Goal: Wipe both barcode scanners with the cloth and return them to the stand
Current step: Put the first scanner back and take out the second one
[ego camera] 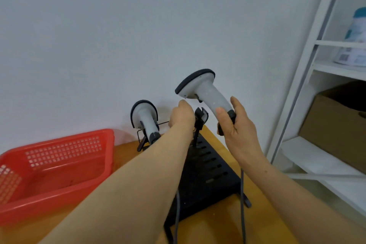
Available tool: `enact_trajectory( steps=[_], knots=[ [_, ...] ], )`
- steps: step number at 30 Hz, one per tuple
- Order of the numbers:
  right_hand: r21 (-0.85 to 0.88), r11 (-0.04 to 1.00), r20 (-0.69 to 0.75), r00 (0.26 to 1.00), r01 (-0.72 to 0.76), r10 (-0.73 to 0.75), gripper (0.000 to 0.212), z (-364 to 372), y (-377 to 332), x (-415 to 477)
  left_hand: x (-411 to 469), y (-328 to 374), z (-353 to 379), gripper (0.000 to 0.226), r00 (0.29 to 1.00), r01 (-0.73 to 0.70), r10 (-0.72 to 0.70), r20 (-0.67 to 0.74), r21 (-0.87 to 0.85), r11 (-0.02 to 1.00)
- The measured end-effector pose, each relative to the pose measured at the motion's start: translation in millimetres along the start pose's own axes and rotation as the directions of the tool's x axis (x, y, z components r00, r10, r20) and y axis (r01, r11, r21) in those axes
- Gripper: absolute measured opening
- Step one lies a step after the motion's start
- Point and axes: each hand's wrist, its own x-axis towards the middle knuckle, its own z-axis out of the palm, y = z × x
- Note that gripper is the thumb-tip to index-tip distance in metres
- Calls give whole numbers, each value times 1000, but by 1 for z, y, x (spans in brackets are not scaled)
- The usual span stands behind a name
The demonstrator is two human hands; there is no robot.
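My right hand (pixel 235 125) grips the handle of a grey-and-black barcode scanner (pixel 200 87), held in the air above the stand with its head pointing up and left. Its cable (pixel 242 204) hangs down past my wrist. A second scanner (pixel 145 117) sits upright in the left cradle of the black stand (pixel 208 174). My left hand (pixel 181 118) reaches to the stand's right cradle (pixel 202 116), its back towards me and its fingers curled out of sight, so what it holds is hidden. No cloth is in view.
A red plastic basket (pixel 59 190) sits at the left on the wooden table (pixel 263 222). White shelving (pixel 316 45) stands close on the right, holding a cardboard box (pixel 332 128) and a white container (pixel 354 45). A plain wall is behind.
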Motion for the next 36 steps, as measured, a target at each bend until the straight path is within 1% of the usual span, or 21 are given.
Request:
enact_trajectory(
  steps=[2, 4, 7, 9, 10, 13, 15, 17, 18, 19, 20, 21, 22, 24, 25, 26, 27, 29, 32, 34, 36],
  knots=[
    [15, 1000, -16, 1000, 6, -6, 60, -9, -12, -10, -22, 6, -9, 27, 998, 33, -26, 50, -136, 990],
    [47, 999, -31, 1000, 7, -5, 58, -19, -27, -23, -53, 12, -21, 21, 967, 175, -95, 237, -344, 922],
    [84, 996, -38, 999, 38, -35, 58, -32, -53, -47, -90, 18, -45, 54, 857, 279, -15, 516, -439, 854],
    [110, 991, -16, 997, 81, -80, 61, -38, -72, -72, -111, 25, -61, 81, 814, 328, 54, 578, -535, 779],
    [119, 988, 4, 995, 98, -100, 63, -40, -81, -85, -122, 28, -68, 85, 812, 333, 89, 576, -585, 740],
    [154, 982, 43, 992, 112, -120, 60, -45, -102, -121, -152, 31, -93, 71, 830, 287, 192, 523, -697, 658],
    [176, 977, 72, 988, 125, -139, 55, -49, -114, -145, -174, 33, -115, 62, 831, 238, 241, 501, -712, 661],
    [221, 973, 194, 974, 74, -118, 43, -57, -122, -159, -193, 32, -133, 58, 824, 200, 277, 494, -712, 673],
    [213, 977, 305, 949, 18, -84, 38, -57, -129, -162, -203, 32, -143, 53, 821, 183, 289, 492, -707, 683],
    [177, 984, 405, 913, -24, -51, 45, -59, -130, -162, -211, 32, -153, 46, 815, 166, 304, 494, -701, 693],
    [133, 986, 517, 856, -100, 17, 59, -63, -136, -165, -218, 32, -163, 40, 802, 147, 324, 501, -693, 706],
    [108, 974, 603, 792, -200, 96, 65, -64, -141, -163, -224, 30, -172, 39, 781, 132, 349, 518, -684, 718],
    [108, 953, 655, 741, -283, 146, 54, -65, -150, -164, -230, 29, -181, 46, 753, 115, 379, 538, -674, 730],
    [206, 942, 692, 720, -265, 51, 33, -63, -173, -165, -237, 23, -197, 71, 705, 59, 420, 572, -637, 769],
    [234, 939, 707, 707, -253, 14, 31, -62, -185, -166, -242, 21, -204, 76, 689, 28, 430, 583, -614, 789],
    [245, 940, 745, 667, -238, -25, 35, -63, -199, -174, -246, 19, -211, 77, 676, -8, 440, 591, -591, 807],
    [259, 930, 769, 638, -259, -37, 39, -59, -202, -177, -251, 18, -217, 78, 662, -42, 447, 601, -566, 824],
    [241, 927, 797, 604, -288, -19, 37, -49, -213, -186, -259, 17, -230, 81, 644, -105, 467, 606, -534, 839],
    [216, 922, 823, 568, -323, 6, 21, -29, -222, -204, -267, 11, -252, 84, 654, -135, 472, 591, -523, 842],
    [195, 931, 793, 608, -310, 36, 8, -20, -221, -213, -267, 2, -264, 90, 680, -112, 435, 590, -502, 857],
    [103, 961, 768, 634, -258, 88, 15, -14, -220, -221, -268, -7, -280, 97, 744, -36, 359, 563, -503, 863]
  ],
)
